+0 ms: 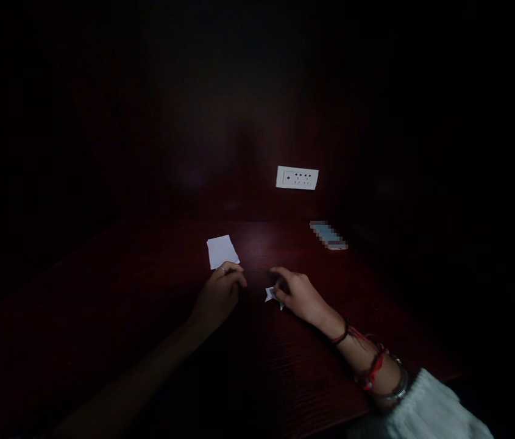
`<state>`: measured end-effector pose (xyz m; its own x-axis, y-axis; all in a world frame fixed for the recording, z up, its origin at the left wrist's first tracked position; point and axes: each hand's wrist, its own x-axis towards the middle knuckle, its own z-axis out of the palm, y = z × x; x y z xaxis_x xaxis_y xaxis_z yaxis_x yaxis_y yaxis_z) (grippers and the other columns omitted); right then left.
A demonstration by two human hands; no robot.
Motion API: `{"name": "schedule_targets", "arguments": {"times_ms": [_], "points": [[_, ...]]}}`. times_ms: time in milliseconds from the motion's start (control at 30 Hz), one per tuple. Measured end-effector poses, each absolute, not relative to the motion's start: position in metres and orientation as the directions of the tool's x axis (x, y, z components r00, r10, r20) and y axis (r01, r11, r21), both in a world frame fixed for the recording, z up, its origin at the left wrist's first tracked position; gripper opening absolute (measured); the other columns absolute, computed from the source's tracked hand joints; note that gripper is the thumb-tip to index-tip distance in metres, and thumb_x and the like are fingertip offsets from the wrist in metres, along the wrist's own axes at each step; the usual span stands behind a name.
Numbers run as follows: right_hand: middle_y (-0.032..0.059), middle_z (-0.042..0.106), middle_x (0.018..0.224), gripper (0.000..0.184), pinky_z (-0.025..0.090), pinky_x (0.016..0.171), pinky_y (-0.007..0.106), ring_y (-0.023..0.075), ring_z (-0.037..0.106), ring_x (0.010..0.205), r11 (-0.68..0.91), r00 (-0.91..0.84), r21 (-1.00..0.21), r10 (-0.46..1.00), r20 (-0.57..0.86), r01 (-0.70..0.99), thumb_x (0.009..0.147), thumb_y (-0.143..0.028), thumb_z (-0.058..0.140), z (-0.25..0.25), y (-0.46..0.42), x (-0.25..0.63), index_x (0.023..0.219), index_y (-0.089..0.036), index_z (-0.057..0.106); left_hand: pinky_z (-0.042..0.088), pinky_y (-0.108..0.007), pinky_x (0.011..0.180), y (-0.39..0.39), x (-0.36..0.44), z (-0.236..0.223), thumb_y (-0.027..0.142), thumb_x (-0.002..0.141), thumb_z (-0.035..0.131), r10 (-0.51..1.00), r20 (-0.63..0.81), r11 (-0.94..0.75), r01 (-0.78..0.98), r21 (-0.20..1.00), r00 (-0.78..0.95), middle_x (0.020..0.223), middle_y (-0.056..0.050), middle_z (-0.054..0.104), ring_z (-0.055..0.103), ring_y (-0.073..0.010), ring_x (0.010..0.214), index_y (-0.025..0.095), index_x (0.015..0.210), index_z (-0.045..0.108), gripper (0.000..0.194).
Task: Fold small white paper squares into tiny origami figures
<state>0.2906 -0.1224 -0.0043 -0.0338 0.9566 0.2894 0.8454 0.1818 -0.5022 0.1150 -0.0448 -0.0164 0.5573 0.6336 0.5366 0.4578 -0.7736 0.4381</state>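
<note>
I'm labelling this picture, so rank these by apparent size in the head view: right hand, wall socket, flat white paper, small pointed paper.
1. Right hand
2. Wall socket and flat white paper: too alike to rank
3. Small pointed paper, partly hidden by that hand

The person's left hand [225,288] is loosely curled, fingertips bent toward the right hand [297,294], well apart from it. The right index finger [280,271] stretches out, spread from the thumb below it. Behind each hand, the forearms angle outward and back, wrists nearly straight.
</note>
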Motion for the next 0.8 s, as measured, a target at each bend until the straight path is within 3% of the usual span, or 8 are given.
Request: {"name": "schedule_targets", "arguments": {"times_ms": [167, 333, 567, 800], "points": [[0.0074, 0.054, 0.093, 0.065, 0.036, 0.071, 0.03, 0.019, 0.047, 0.084, 0.185, -0.068, -0.38, 0.951, 0.3, 0.906, 0.06, -0.035, 0.061, 0.0, -0.129, 0.288, 0.117, -0.02, 0.036, 0.038, -0.031, 0.078, -0.04, 0.113, -0.021, 0.006, 0.07, 0.036, 0.634, 0.521, -0.773, 0.486, 0.408, 0.572, 0.091, -0.001, 0.046, 0.046, -0.0158, 0.086, 0.019, 0.069, 0.053, 0.022], [0.0025, 0.054, 0.085, 0.062, 0.035, 0.07, 0.029, 0.0156, 0.046, 0.079, 0.22, -0.095, -0.423, 0.95, 0.297, 0.879, 0.06, -0.021, 0.062, 0.001, -0.127, 0.289, 0.116, -0.024, 0.035, 0.038, -0.031, 0.077, -0.04, 0.114, -0.024, 0.007, 0.071, 0.036, 0.63, 0.519, -0.776, 0.486, 0.403, 0.577, 0.089, -0.001, 0.047, 0.047, -0.0156, 0.085, 0.019, 0.069, 0.052, 0.02], [0.0018, 0.055, 0.089, 0.072, 0.034, 0.073, 0.03, 0.0161, 0.045, 0.085, 0.274, -0.175, -0.472, 0.954, 0.243, 0.838, 0.056, -0.027, 0.066, 0.008, -0.128, 0.305, 0.119, -0.026, 0.032, 0.038, -0.03, 0.074, -0.038, 0.111, -0.028, 0.009, 0.073, 0.037, 0.615, 0.53, -0.788, 0.486, 0.379, 0.584, 0.086, -0.001, 0.047, 0.047, -0.0148, 0.079, 0.018, 0.069, 0.051, 0.017], [0.0002, 0.056, 0.083, 0.058, 0.036, 0.072, 0.028, 0.0134, 0.05, 0.08, 0.297, -0.233, -0.488, 0.954, 0.189, 0.821, 0.06, -0.018, 0.063, 0.004, -0.124, 0.309, 0.113, -0.022, 0.039, 0.037, -0.029, 0.073, -0.037, 0.112, -0.029, 0.009, 0.073, 0.036, 0.61, 0.52, -0.791, 0.485, 0.372, 0.597, 0.083, -0.001, 0.047, 0.047, -0.0142, 0.077, 0.018, 0.069, 0.05, 0.018]]}}
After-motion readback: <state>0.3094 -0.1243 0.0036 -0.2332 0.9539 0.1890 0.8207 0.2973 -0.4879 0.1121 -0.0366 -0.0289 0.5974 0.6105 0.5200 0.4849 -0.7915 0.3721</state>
